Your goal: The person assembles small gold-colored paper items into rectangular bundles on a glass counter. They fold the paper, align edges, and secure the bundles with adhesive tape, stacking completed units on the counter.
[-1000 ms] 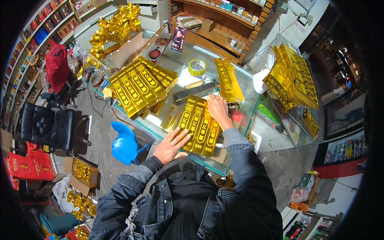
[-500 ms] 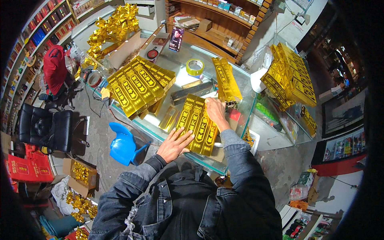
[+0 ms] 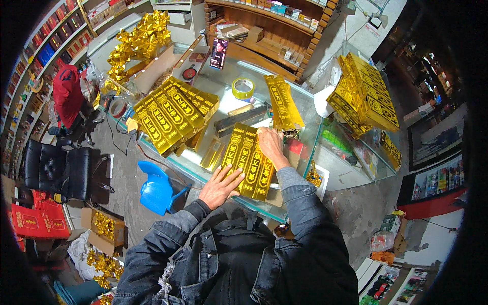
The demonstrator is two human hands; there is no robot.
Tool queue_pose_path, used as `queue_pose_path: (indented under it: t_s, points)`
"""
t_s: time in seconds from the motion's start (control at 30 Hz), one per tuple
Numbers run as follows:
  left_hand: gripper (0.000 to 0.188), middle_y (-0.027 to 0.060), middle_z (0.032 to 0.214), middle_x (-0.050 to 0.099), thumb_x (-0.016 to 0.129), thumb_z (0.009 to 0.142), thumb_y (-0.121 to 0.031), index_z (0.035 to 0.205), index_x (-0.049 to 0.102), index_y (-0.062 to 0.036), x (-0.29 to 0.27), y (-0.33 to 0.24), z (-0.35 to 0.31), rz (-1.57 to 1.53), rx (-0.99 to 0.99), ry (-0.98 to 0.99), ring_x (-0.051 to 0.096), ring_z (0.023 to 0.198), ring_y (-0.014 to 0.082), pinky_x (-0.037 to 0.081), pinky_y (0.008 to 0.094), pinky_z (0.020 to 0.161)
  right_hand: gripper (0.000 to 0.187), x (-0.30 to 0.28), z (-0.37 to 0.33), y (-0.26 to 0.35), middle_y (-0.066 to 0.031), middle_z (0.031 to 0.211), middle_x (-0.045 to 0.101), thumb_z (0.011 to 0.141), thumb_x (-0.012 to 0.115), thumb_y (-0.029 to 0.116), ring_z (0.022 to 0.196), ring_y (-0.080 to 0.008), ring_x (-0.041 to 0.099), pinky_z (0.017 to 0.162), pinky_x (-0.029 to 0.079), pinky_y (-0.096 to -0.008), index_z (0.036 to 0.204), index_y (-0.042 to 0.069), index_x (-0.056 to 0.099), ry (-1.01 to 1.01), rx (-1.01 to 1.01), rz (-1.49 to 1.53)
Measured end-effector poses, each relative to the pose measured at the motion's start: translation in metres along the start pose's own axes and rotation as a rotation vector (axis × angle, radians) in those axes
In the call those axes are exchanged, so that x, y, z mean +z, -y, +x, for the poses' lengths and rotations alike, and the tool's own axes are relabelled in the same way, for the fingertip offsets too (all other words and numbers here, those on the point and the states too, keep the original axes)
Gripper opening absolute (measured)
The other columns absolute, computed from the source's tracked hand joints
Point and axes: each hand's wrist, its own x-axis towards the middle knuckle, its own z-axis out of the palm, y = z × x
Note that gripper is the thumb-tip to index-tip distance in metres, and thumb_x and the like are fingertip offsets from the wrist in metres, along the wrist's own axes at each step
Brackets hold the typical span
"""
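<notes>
Two bare hands are seen in the head view, both laid on a flat stack of gold boxes [image 3: 247,160] that lies on the glass counter [image 3: 310,109] directly in front of the person.

The left hand [image 3: 219,185] is placed flat at the near left edge of the stack, fingers spread apart and nothing clasped. The right hand [image 3: 269,145] is set on the far right corner of the same stack, fingers curled down over the edge; whether the corner is actually gripped or only pressed cannot be told from this angle. Dark denim sleeves are worn on both forearms.

A larger fanned pile of gold boxes [image 3: 173,114] is positioned on the counter to the left, well apart from the hands. A narrow gold stack [image 3: 282,101] stands beyond the right hand, just beside it. A roll of yellow tape [image 3: 243,88] lies farther back on the glass. A further heap of gold boxes [image 3: 363,94] is stacked at the right end of the counter.

On the floor at left, a blue plastic stool [image 3: 157,188] is located near the counter, and a black chair [image 3: 56,170] farther out. Gold bows [image 3: 137,43] are piled at the far left.
</notes>
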Motion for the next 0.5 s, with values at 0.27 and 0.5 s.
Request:
queue_pose_path:
  t_s: [0.27,0.5]
  points:
    - [0.089,0.0137,0.156,0.033,0.046,0.089,-0.066,0.150,0.032,-0.0022,-0.006,-0.027,0.013,-0.041,0.035,-0.016,0.028,0.145,0.0321,0.021,0.0474,0.118,0.045,0.005,-0.005,-0.011,-0.0188,0.124,0.063,0.101,0.043,0.032,0.120,-0.0336,0.055,0.107,0.032,-0.0491,0.130,0.002,0.058,0.000,-0.074,0.169]
    - [0.090,0.0150,0.155,0.034,0.046,0.089,-0.067,0.149,0.033,-0.0019,-0.003,-0.028,0.015,-0.015,0.017,0.036,0.030,0.143,0.0346,0.021,0.0482,0.118,0.033,-0.043,-0.044,-0.024,-0.0236,0.118,0.064,0.099,0.049,0.020,0.113,-0.0386,0.059,0.098,0.046,-0.0428,0.120,-0.003,0.060,-0.287,-0.023,0.517]
